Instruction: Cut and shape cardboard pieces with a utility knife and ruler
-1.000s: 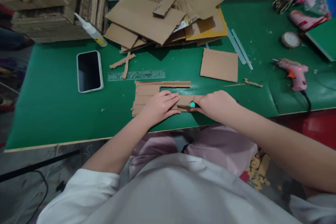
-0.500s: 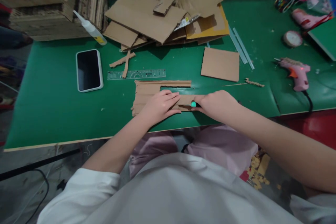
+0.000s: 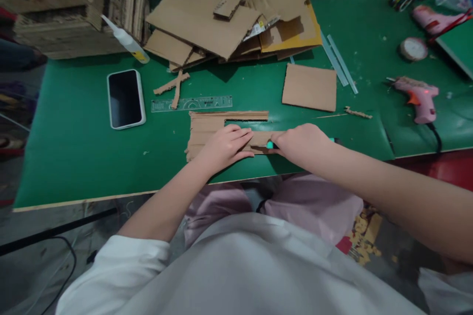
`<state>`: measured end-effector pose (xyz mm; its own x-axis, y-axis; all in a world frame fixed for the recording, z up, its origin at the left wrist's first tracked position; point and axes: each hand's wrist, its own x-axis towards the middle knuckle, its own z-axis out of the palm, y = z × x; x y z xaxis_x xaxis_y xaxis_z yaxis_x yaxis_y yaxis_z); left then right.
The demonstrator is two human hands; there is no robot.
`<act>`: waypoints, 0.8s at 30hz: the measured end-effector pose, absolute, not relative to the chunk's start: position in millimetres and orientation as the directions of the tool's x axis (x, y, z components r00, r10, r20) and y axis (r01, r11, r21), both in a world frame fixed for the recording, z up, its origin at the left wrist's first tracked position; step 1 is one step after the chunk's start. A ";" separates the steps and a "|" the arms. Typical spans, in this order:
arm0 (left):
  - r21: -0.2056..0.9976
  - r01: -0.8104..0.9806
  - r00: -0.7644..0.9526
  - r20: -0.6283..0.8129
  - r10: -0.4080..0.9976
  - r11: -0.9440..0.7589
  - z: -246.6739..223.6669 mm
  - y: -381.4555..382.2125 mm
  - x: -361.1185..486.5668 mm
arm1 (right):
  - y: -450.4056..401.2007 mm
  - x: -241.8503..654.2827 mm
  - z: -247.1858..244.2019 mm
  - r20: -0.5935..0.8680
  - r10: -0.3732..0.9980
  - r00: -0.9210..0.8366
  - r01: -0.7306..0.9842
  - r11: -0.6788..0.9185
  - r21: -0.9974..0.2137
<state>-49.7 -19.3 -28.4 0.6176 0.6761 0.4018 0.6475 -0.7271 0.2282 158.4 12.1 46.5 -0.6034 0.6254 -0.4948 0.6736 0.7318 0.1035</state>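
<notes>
A cut cardboard piece (image 3: 203, 130) lies near the front edge of the green table, with a long slot between its upper strip and the rest. My left hand (image 3: 229, 146) rests on it, palm down, fingers stretched out to the right. My right hand (image 3: 298, 141) is closed around a green and black cutter (image 3: 270, 144), whose tip is at the cardboard's lower right part, just right of my left fingertips. Most of the cutter is hidden in the hand. A clear ruler (image 3: 192, 103) lies just behind the cardboard.
Behind are a phone (image 3: 126, 99), a glue bottle (image 3: 127, 40), a cardboard heap (image 3: 203, 19) and a square cardboard piece (image 3: 309, 87). A pink glue gun (image 3: 421, 98) with a cord and a tape roll (image 3: 414, 49) lie at the right.
The cutter has shifted slightly left along the cardboard, and its green rear end now shows behind my right hand. My left hand stays on the cardboard. The view has moved a little.
</notes>
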 end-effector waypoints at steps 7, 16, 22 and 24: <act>0.235 0.640 0.616 0.414 0.671 -0.732 -28.8 -19.8 -54.9 | 13.5 162.6 49.0 -0.535 0.634 -0.559 0.682 0.718 0.138; 0.248 0.660 0.593 0.409 0.694 -0.709 -26.6 -26.6 -69.9 | 16.2 231.7 53.1 -0.590 0.696 -0.409 0.706 0.651 0.278; 0.281 0.691 0.558 0.378 0.739 -0.666 -22.2 -28.9 -82.3 | 16.5 276.8 46.4 -0.453 0.798 -0.398 0.762 0.562 0.322; 0.275 0.707 0.538 0.389 0.748 -0.651 -19.2 -28.2 -82.3 | 18.4 279.3 36.0 -0.340 0.865 -0.369 0.816 0.477 0.327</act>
